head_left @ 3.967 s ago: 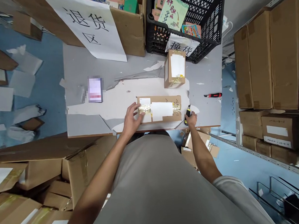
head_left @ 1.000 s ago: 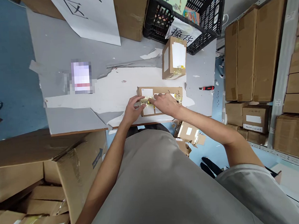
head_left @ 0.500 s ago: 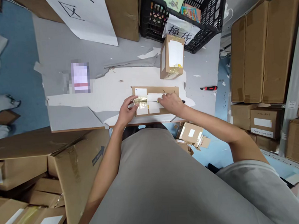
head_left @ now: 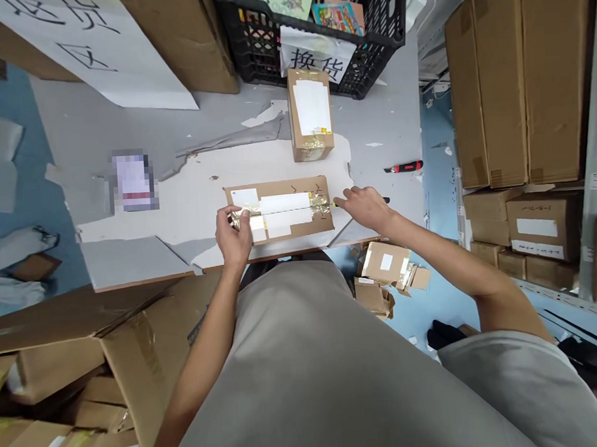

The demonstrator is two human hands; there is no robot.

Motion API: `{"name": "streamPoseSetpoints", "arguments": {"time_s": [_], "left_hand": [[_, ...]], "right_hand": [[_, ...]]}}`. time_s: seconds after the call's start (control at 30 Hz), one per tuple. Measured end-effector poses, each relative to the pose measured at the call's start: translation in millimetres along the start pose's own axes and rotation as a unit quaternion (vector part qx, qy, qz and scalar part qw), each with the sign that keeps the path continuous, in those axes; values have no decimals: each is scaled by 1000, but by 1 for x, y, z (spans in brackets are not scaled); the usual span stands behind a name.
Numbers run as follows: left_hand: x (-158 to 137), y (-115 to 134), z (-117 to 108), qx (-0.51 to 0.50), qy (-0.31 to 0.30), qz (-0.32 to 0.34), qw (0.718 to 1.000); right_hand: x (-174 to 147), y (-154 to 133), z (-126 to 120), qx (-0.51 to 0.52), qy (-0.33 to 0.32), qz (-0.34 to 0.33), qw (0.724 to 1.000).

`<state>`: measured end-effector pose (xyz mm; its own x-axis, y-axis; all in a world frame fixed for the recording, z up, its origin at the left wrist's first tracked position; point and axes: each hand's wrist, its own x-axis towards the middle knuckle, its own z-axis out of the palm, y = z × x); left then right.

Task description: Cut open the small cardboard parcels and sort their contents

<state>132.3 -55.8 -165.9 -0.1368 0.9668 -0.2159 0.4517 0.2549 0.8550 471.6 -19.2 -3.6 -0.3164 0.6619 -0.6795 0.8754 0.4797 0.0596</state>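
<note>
A flat cardboard box (head_left: 323, 220) with white labels and shiny clear tape lies on the table in front of me. A straight slit runs lengthwise across the labels. My left hand (head_left: 235, 235) grips the box's left end, thumb on top and fingers curled at the edge. Just off the box's right end, my right hand (head_left: 365, 208) is closed around a slim box cutter (head_left: 386, 199). Its dark rear end sticks out behind the hand and a small yellowish tip shows in front; the blade is too small to make out.
Behind the flat box stands a taped carton (head_left: 311, 116). A black plastic crate (head_left: 254, 59) holds colourful printed items. A red-and-black utility knife (head_left: 405, 167) lies at the right. Boxes fill the shelf (head_left: 590, 168); a large open carton (head_left: 150, 351) stands at lower left.
My right hand has slid right with the box cutter, from the middle of the labels past the box's right end. My left hand still holds the left end. The whole view has shifted.
</note>
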Motion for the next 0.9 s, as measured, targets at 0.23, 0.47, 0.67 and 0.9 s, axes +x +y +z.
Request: {"name": "streamPoseSetpoints", "arguments": {"time_s": [0.23, 0.47, 0.67, 0.9], "left_hand": [[3, 2, 2, 25, 56, -7, 998], [8, -5, -10, 29, 46, 10, 998], [26, -39, -58, 38, 78, -7, 996], [46, -73, -93, 42, 73, -39, 996]], "right_hand": [[8, 19, 31, 36, 23, -22, 999], [-10, 32, 69, 152, 91, -56, 983], [15, -1, 109, 571, 222, 2, 791], [58, -90, 110, 781, 192, 143, 577]]}}
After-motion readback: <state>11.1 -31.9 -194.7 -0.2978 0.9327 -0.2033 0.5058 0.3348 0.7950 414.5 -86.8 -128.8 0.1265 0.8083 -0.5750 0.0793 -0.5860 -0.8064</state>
